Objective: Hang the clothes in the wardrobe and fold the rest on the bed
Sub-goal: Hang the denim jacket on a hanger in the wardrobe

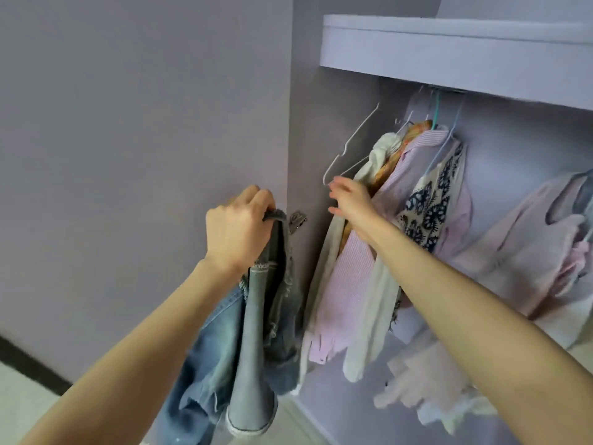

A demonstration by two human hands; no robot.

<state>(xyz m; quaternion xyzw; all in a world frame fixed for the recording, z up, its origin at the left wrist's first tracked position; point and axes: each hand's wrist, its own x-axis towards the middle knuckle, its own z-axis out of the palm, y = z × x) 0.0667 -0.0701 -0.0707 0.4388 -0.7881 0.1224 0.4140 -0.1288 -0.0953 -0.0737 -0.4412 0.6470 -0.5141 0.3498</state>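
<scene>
Partly, the scene was cut off: the denim garment [256, 319] ran out of view at the bottom edge, and the wardrobe [449, 49] was cropped at the right, so the hanging rail was hidden under the shelf and only the hanger hooks could be made out. The right hand [351, 200] was blurred, and whether its fingertips touched anything could not be told.

The denim garment was seen as faded blue-grey cloth with frayed, fringed edges and a pale stitched hem, bunched into hanging folds. It was gripped at its upper edge by the left hand [239, 224], whose fingers were curled over the fabric, and it was held up at the left, in front of the wardrobe's side panel, beside a small metal hinge [297, 220].

The right hand was held with fingers spread and nothing in its grasp, just below an empty white wire hanger [349, 146] and against the hung clothes: a cream garment [365, 316], a pink ribbed top [346, 284] and a patterned top [426, 207]. Farther right, a pale pink garment [526, 252] was hung apart from these.
</scene>
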